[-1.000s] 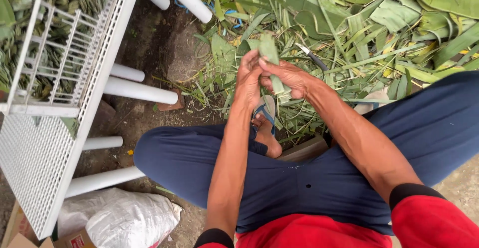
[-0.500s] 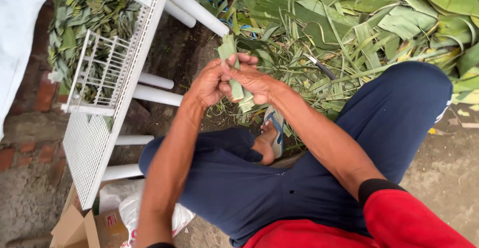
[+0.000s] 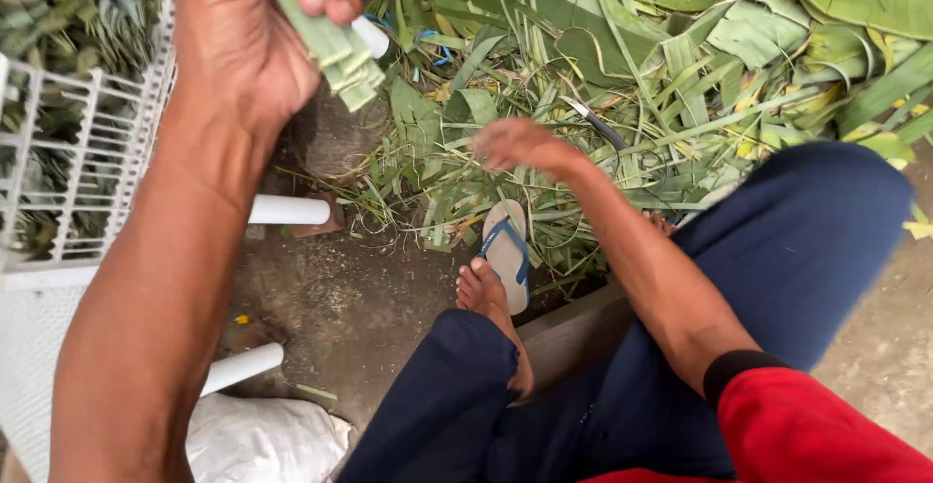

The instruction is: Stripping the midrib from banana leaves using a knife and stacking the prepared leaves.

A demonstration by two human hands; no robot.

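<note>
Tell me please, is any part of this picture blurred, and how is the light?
In the head view, the right hand looks smeared by motion blur above the leaf pile; the left hand, gripping folded green leaf strips, is sharper but cut off by the top edge. The light is soft, even daylight, without hard shadows or glare.

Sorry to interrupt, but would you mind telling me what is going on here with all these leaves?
A seated person is handling leaves. The left hand, raised near the white wire rack, grips a folded bundle of green leaf strips. The right hand is open and empty, reaching over the pile of cut green leaves on the ground. One foot rests on a sandal.
</note>
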